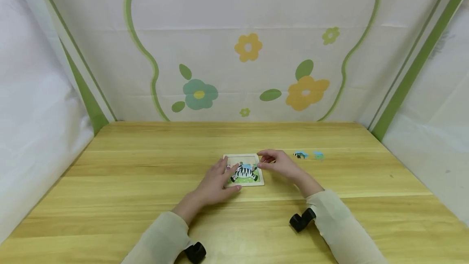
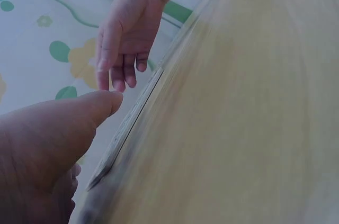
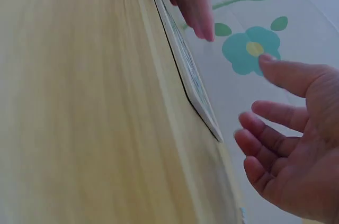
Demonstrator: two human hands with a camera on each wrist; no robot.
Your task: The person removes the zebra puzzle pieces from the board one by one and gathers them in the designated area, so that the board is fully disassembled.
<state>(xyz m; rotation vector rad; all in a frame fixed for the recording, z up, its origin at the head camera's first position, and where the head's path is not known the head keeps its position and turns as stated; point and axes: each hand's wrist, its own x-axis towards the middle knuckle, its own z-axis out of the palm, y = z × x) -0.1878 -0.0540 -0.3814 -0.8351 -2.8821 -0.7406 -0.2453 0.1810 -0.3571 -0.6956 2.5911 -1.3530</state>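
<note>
A square jigsaw puzzle in a pale wooden frame (image 1: 253, 184) lies flat on the table, showing a striped zebra body (image 1: 244, 172) over green ground. Its upper part is bare wood. My left hand (image 1: 214, 182) lies over the left side of the frame with its fingers spread, hiding part of the picture. At the upper right corner is my right hand (image 1: 282, 164), its fingers loosely bent. In the right wrist view, nothing shows between the thumb and fingers of that hand (image 3: 302, 144). From the side, the puzzle (image 3: 185, 75) looks thin and low.
Two small loose puzzle pieces lie to the right of my right hand: a dark and blue one (image 1: 300, 155) and a blue-green one (image 1: 318, 155). The wooden table (image 1: 146, 166) meets a white flowered cloth (image 1: 220, 64) at the back, with white cloth walls at both sides.
</note>
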